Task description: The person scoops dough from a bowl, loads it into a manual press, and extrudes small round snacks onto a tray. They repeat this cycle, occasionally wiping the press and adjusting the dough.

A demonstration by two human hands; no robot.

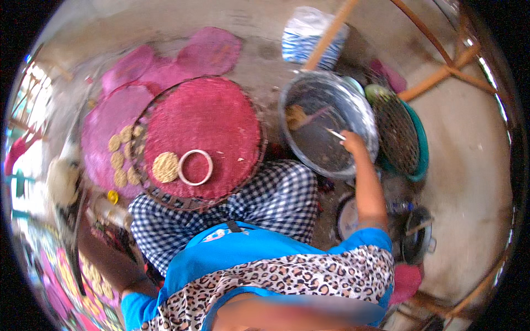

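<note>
My right hand (352, 141) grips the white handle of a slim utensil (336, 134) inside a large dark basin (370, 136). A yellowish-brown lump of food (296, 117) lies at the basin's left side, with a pinkish stick-like tool beside it. Before my knees is a round board covered in red mesh (203, 116). Upon it, a white ring (180, 167) sits beside a pale, grainy round cake (166, 167), the two almost touching. My left arm reaches down to the left; a blurred pale-and-dark shape (64, 182) is there, and the left hand cannot be made out.
Pink mesh sheets (207, 51) lie on the floor, one bearing several small round cakes (117, 159). Right of the basin stand a green tub (420, 140) with a woven tray (393, 132) and a dark pot (416, 244). A blue-and-white bag (312, 39) and wooden poles (447, 72) are beyond.
</note>
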